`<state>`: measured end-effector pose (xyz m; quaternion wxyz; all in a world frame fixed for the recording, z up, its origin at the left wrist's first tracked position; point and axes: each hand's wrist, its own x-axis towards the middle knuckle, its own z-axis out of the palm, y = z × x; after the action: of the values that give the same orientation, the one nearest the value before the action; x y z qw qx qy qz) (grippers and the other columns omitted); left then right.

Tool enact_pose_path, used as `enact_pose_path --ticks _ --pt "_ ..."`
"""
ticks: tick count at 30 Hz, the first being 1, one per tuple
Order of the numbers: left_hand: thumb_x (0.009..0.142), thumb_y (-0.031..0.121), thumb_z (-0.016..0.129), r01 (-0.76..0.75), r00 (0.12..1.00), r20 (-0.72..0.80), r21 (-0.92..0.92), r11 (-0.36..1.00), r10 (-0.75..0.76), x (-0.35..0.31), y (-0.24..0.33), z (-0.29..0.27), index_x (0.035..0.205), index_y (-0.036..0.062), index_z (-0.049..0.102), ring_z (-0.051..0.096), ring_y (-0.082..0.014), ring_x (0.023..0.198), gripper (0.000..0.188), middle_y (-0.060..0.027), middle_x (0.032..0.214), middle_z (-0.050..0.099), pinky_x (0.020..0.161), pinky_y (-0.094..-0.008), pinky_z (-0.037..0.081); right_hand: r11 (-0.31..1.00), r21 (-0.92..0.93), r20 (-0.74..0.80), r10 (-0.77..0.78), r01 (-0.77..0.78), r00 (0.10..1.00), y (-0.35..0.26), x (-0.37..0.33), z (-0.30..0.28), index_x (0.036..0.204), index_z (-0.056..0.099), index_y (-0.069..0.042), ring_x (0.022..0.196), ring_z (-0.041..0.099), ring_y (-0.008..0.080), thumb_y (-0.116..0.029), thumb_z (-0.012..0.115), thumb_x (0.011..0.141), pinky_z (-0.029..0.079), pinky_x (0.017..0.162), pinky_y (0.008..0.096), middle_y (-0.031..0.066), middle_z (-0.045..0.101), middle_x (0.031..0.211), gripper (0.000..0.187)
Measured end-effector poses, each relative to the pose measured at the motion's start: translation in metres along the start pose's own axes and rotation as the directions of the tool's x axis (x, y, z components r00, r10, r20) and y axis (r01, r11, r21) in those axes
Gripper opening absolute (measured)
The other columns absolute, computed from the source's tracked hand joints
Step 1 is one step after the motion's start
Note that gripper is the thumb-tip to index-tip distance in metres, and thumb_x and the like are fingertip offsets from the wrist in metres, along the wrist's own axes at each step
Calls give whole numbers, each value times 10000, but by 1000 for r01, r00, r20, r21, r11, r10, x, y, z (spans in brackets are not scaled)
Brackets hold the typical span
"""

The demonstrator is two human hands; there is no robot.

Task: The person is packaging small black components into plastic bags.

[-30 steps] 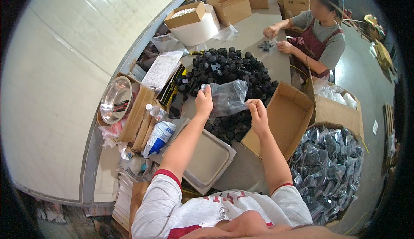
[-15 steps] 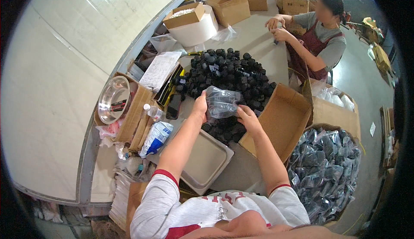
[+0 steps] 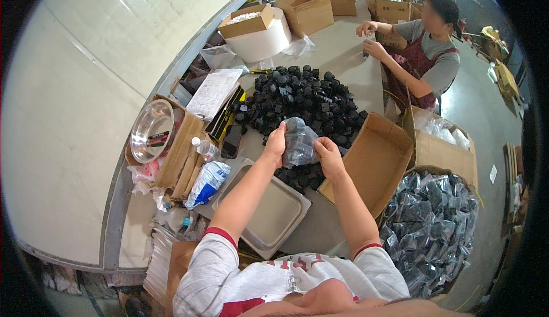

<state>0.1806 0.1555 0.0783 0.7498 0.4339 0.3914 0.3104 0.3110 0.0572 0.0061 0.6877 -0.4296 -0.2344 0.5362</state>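
Between my hands is a clear plastic bag (image 3: 300,144) with something dark showing through it. My left hand (image 3: 277,145) grips the bag's left side, and my right hand (image 3: 328,155) pinches its right edge. Behind and beneath it spreads a heap of small black plastic parts (image 3: 303,96) on the table. An open cardboard box (image 3: 374,162) lies just right of my right hand. Below my hands sits a shallow rectangular metal tray (image 3: 266,208), partly covered by my left forearm.
At my lower right a large box holds many bagged black items (image 3: 429,231). To the left are a phone (image 3: 231,141), a bottle (image 3: 206,149), a blue-and-white packet (image 3: 209,184) and a steel bowl (image 3: 151,131). A co-worker (image 3: 429,54) handles a small item across the table.
The bag has turned from lying sideways to a more upright, bunched shape. My left hand has shifted slightly right, closer to my right hand. The co-worker's hands have moved a little.
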Motion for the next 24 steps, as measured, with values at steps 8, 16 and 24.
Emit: enact_pose_path --ticks 8,16,24 --pt "956 324 357 -110 798 -44 970 219 600 23 3 -26 873 36 631 611 -392 772 405 -222 797 635 687 -465 485 505 -819 -10 -486 272 874 -31 -18 16 941 483 -42 618 542 314 -104 477 924 435 684 373 148 579 680 64" --pt "960 339 359 -75 795 -16 989 125 606 29 32 -11 898 29 626 615 -389 785 413 -201 821 644 679 -476 486 431 -888 -41 -417 158 908 -32 -3 10 954 475 -39 694 599 380 -172 488 918 456 651 438 188 611 696 139" --pt "933 312 450 -324 703 260 946 -28 662 4 80 36 797 53 623 611 -388 665 340 -183 686 626 582 -482 486 603 -794 -182 -353 74 918 -17 -6 -13 956 467 -39 711 630 317 -217 451 947 470 654 398 153 637 729 179"
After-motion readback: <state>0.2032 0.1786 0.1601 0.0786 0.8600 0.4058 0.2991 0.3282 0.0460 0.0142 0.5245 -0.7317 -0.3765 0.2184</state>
